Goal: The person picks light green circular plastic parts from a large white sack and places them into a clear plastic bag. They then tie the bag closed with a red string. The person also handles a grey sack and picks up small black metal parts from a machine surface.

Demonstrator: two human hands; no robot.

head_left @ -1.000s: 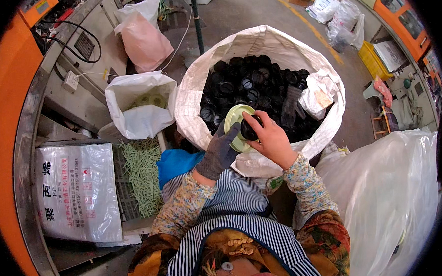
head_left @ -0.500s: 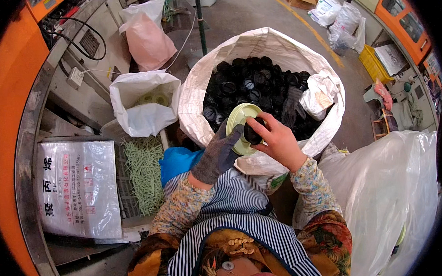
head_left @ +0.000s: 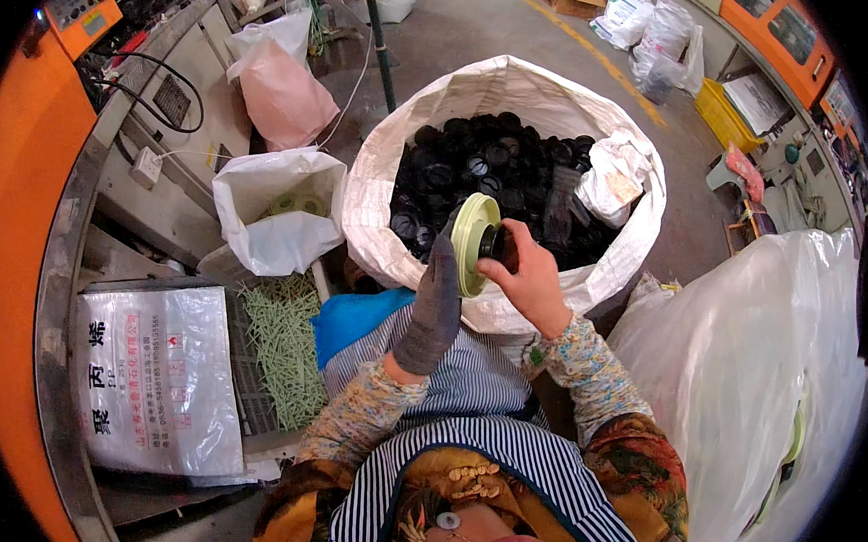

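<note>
My left hand [head_left: 430, 315], in a grey glove, supports a pale green round lid [head_left: 467, 245] from behind, its fingers lying along the lid's back. The lid stands nearly on edge. My bare right hand [head_left: 536, 284] grips a black round cap [head_left: 494, 243] between thumb and fingers, against the middle of the lid's front. Whether the cap is fixed to the lid, I cannot tell. Just beyond both hands, a big white woven sack [head_left: 375, 184] holds many similar black caps [head_left: 474, 160]. A dark glove [head_left: 562, 191] and a crumpled white bag [head_left: 610, 187] lie on them.
Left of the sack stands a white bag [head_left: 273, 248] with green lids inside. Pale green strips [head_left: 287, 352] lie beside a printed plastic sack [head_left: 167, 404]. A large translucent bag [head_left: 733, 375] bulges at right. A fan [head_left: 372, 42] stands behind; an orange machine [head_left: 13, 249] borders the left.
The lid has turned more edge-on. My left thumb has left its front, and those fingers have straightened behind it. My right hand has shifted slightly down and left, its fingers turned around the cap.
</note>
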